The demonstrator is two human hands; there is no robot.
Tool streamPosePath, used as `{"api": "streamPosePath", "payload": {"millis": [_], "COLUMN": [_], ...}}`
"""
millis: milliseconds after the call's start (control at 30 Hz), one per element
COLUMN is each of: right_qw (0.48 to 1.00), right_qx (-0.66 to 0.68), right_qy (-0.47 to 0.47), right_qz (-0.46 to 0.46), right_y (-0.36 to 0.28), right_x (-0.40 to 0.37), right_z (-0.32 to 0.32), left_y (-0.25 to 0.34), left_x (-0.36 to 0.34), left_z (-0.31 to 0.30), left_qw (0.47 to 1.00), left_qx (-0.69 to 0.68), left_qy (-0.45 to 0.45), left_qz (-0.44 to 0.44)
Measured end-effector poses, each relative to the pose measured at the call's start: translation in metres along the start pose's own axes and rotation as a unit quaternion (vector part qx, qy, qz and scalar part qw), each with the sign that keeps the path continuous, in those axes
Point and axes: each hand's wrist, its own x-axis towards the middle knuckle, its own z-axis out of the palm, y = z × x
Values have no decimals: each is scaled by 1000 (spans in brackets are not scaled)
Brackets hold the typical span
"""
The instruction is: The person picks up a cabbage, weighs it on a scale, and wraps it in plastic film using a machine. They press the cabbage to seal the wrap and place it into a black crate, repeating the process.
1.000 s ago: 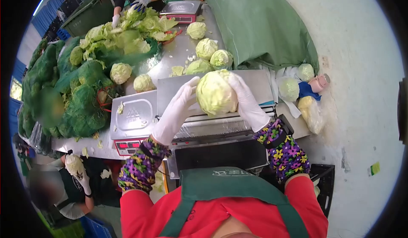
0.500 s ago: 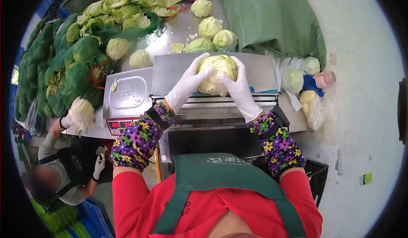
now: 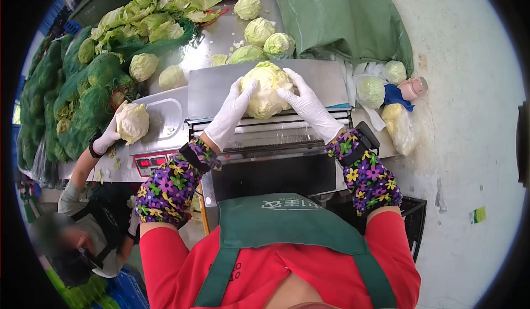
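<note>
Pale-green round cabbage head sits at 12 o'clock on the flat stainless-steel wrapping table, just beyond the stretched clear plastic film, with the white-gloved left hand at its 9 o'clock and the white-gloved right hand at its 3 o'clock, fingers spread and cupping it, apparently to stop it rolling.

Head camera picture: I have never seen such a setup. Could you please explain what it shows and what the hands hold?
This camera sits on a person's head and looks down at that person's own arms. Both hands wear white gloves: the left hand and the right hand hold one cabbage at a steel plate, with a roll of clear film just in front. Beside it stands a scale, where a co-worker's hand holds a second cabbage. Loose cabbages and green net sacks lie behind.
</note>
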Motion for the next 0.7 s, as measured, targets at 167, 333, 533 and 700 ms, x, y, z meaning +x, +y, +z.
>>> {"api": "streamPosePath", "payload": {"millis": [167,333,533,700], "right_qw": [967,712,608,886], "right_qx": [-248,-659,-696,-385], "right_qy": [33,-110,-231,-122], "right_qz": [-41,-216,-305,-229], "right_y": [-22,-40,-17,29], "right_x": [-38,-80,-63,-68], "right_z": [-47,-131,-113,-92], "left_y": [7,21,18,-13], "left_x": [-43,-95,-72,-61], "left_z": [-45,-127,-97,-73], "left_qw": [959,534,452,692], "left_qx": [226,789,850,635], "left_qy": [58,-31,-120,-146], "left_qz": [162,301,244,311]}}
